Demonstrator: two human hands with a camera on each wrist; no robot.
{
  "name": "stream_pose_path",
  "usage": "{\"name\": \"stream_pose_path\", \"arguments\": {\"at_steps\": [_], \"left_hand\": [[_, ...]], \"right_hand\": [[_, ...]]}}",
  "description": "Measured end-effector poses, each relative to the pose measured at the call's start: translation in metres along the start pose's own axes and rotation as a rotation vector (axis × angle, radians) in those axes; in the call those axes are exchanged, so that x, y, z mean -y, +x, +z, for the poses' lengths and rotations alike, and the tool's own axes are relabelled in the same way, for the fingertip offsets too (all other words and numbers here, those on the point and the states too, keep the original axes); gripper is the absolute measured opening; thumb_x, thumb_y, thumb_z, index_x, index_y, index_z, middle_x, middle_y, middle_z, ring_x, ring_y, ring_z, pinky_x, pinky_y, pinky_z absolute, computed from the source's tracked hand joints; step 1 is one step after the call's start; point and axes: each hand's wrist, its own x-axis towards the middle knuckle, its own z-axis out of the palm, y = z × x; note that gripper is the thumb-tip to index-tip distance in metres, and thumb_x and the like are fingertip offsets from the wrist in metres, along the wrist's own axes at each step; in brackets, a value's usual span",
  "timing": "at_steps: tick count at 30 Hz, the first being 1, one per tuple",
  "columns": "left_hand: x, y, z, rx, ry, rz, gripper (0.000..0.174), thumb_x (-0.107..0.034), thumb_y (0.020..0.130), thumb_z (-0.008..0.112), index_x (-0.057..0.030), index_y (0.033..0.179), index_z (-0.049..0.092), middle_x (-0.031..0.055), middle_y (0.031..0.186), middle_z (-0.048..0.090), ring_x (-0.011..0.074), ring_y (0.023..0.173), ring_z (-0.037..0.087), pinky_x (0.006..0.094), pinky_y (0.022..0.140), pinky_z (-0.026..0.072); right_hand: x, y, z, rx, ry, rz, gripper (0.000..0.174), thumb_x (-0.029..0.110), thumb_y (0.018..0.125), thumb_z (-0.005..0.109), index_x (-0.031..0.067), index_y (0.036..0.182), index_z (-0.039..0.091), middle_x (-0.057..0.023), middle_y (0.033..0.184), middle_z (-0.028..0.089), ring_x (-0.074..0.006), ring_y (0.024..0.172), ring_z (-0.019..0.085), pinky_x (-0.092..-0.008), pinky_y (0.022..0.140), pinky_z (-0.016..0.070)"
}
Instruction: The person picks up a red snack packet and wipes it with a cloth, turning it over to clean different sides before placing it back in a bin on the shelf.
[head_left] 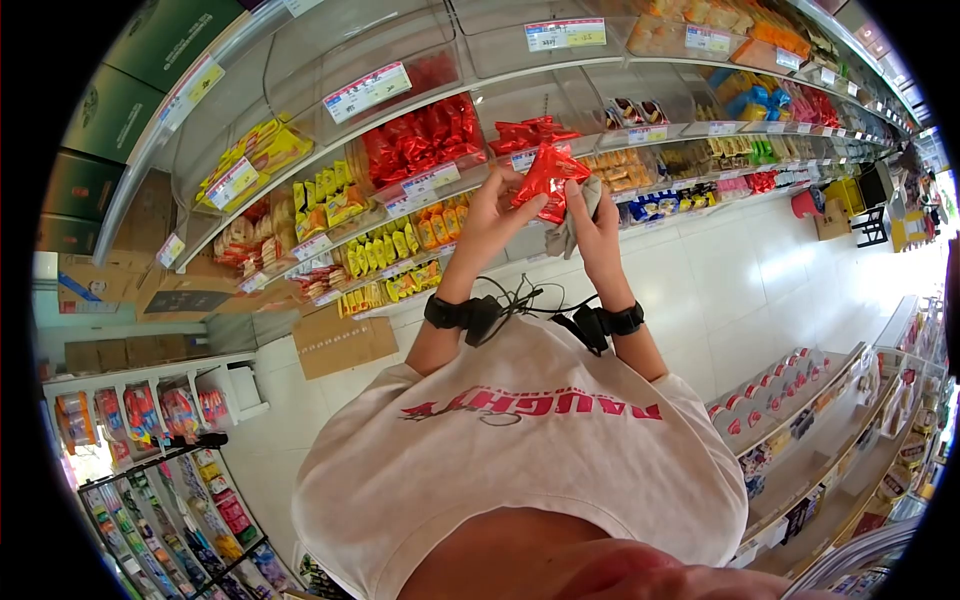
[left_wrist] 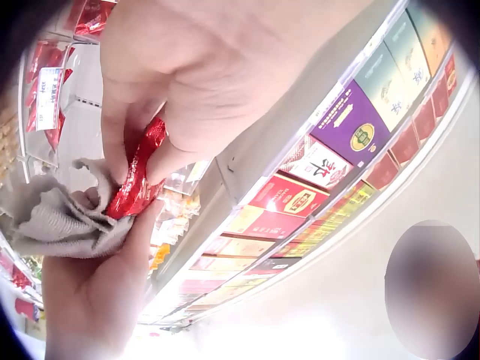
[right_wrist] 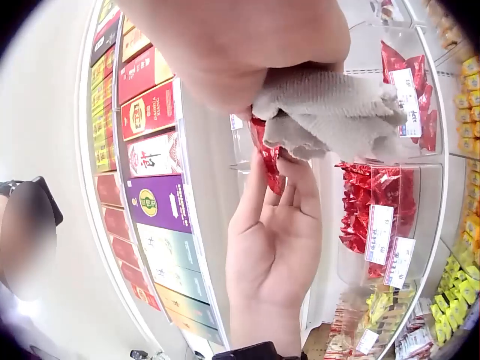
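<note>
A shiny red wrapped snack packet [head_left: 548,182] is held up between both hands before the shelves. My left hand [head_left: 488,222] pinches it with thumb and fingers, as the left wrist view shows from above on the packet's crinkled wrapper [left_wrist: 139,176]. A grey ribbed cloth [head_left: 562,238] is in my right hand [head_left: 600,238], bunched under the fingers. In the right wrist view the cloth [right_wrist: 330,112] hangs beside the packet [right_wrist: 268,154], against its edge. Part of the packet is hidden behind the cloth and fingers.
Clear bins of red packets [head_left: 425,140] stand just beyond the hands, with yellow packets [head_left: 255,155] to the left. Price tags [head_left: 368,92] line the shelf edges. A cardboard box [head_left: 345,340] lies on the floor at left. A low shelf unit [head_left: 800,450] stands at right.
</note>
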Motion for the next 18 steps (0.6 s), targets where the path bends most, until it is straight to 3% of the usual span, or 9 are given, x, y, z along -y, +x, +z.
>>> {"name": "stream_pose_path", "arguments": {"at_steps": [3, 6, 9, 15, 18], "left_hand": [[0.005, -0.001, -0.005, 0.008, 0.003, -0.038, 0.037, -0.008, 0.093, 0.073, 0.0011, 0.125, 0.055, 0.0093, 0.120, 0.064, 0.0125, 0.101, 0.066, 0.0249, 0.081, 0.0575], [-0.004, -0.004, -0.008, -0.012, -0.002, -0.059, 0.047, -0.011, 0.091, 0.076, 0.0035, 0.131, 0.055, 0.0096, 0.114, 0.066, 0.0139, 0.100, 0.067, 0.0269, 0.082, 0.0570], [0.004, -0.006, -0.015, -0.074, 0.009, -0.050, 0.054, -0.010, 0.091, 0.075, 0.0040, 0.137, 0.053, 0.0117, 0.119, 0.066, 0.0149, 0.101, 0.067, 0.0271, 0.084, 0.0573], [0.007, -0.013, -0.031, -0.081, 0.077, -0.008, 0.045, -0.009, 0.091, 0.075, 0.0014, 0.131, 0.056, 0.0098, 0.113, 0.068, 0.0142, 0.099, 0.067, 0.0278, 0.084, 0.0572], [0.004, -0.020, -0.037, -0.126, 0.011, 0.016, 0.040, -0.010, 0.092, 0.073, -0.0007, 0.128, 0.058, 0.0069, 0.109, 0.069, 0.0123, 0.097, 0.067, 0.0263, 0.082, 0.0556]], "right_hand": [[-0.004, 0.001, 0.003, -0.009, -0.064, -0.007, 0.023, 0.023, 0.102, 0.063, 0.0007, 0.107, 0.063, 0.0039, 0.084, 0.059, -0.0041, 0.075, 0.049, -0.0227, 0.065, 0.0432], [-0.008, 0.000, 0.007, 0.049, -0.068, 0.034, 0.023, 0.022, 0.101, 0.066, 0.0004, 0.107, 0.062, 0.0033, 0.083, 0.059, -0.0043, 0.077, 0.051, -0.0231, 0.067, 0.0442], [-0.008, -0.003, 0.014, 0.133, -0.023, 0.056, 0.023, 0.020, 0.098, 0.068, 0.0001, 0.109, 0.062, 0.0019, 0.085, 0.061, -0.0054, 0.078, 0.054, -0.0243, 0.069, 0.0460], [-0.011, -0.002, 0.025, 0.233, -0.127, -0.054, 0.029, 0.016, 0.095, 0.071, 0.0002, 0.117, 0.059, -0.0036, 0.098, 0.067, -0.0078, 0.086, 0.058, -0.0266, 0.074, 0.0490], [-0.008, -0.006, 0.030, 0.290, -0.160, 0.119, 0.031, 0.016, 0.095, 0.071, 0.0002, 0.118, 0.060, -0.0046, 0.100, 0.067, -0.0082, 0.089, 0.058, -0.0269, 0.077, 0.0492]]}}
